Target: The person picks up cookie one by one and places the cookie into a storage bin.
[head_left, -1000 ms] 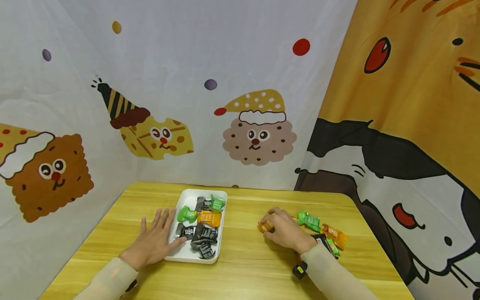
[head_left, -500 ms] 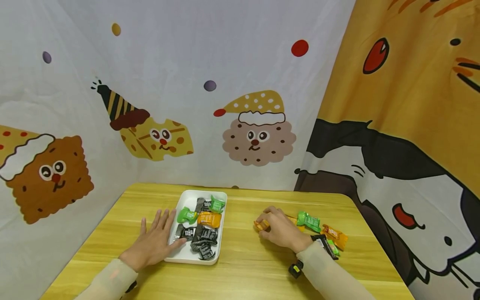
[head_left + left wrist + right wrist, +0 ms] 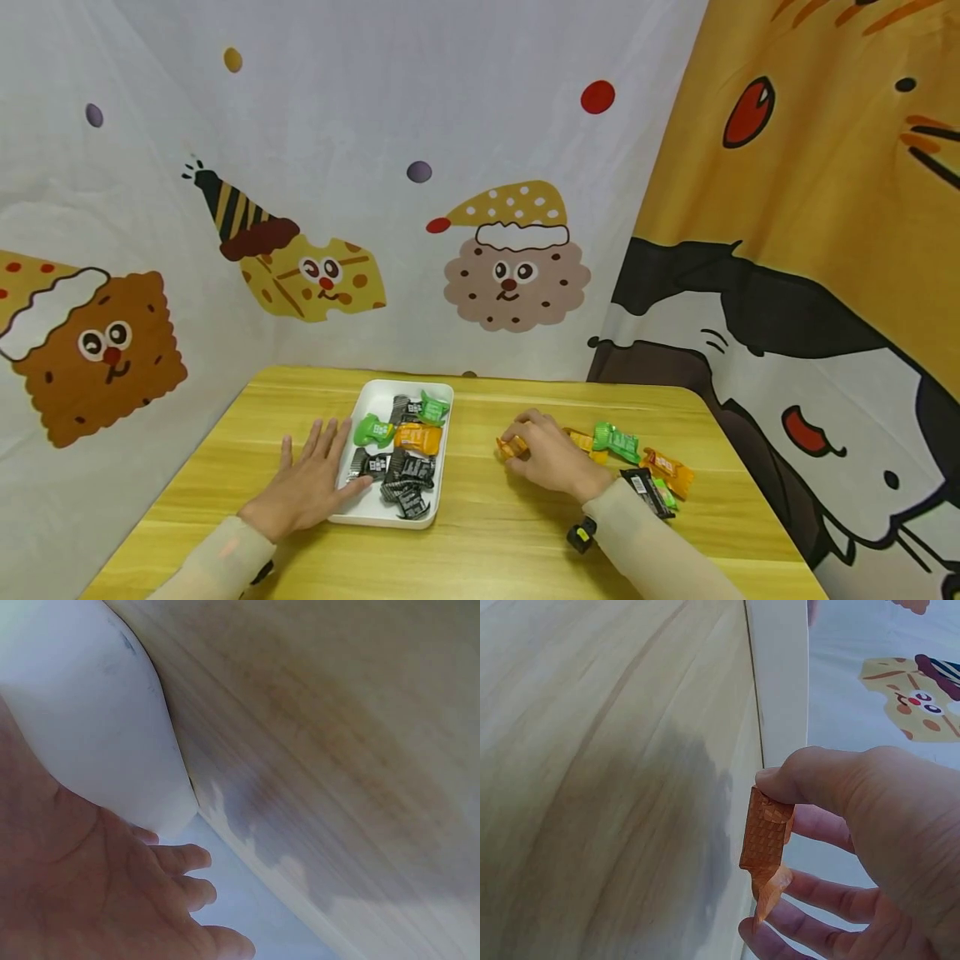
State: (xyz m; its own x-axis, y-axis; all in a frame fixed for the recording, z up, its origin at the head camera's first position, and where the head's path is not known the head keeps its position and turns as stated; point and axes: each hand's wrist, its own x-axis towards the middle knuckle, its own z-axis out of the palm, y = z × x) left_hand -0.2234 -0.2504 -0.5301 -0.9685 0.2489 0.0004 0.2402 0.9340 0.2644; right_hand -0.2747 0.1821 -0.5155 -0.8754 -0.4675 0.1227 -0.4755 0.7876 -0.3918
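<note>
An orange wrapped candy (image 3: 512,447) is pinched between the thumb and fingers of the right hand (image 3: 551,454), over the table (image 3: 495,542), to the right of the white tray (image 3: 371,507) and apart from it. Whether the tabletop is touched by the candy cannot be made out for certain. The left hand (image 3: 303,487) is spread along the tray's left side, its fingers straight, its thumb extended over the rim; nothing is gripped by it. Green, orange and black candies are held in the tray. Beyond the right hand, more are scattered on the wood: a green candy (image 3: 618,442), an orange packet (image 3: 667,472) and a black packet (image 3: 647,492) among them.
</note>
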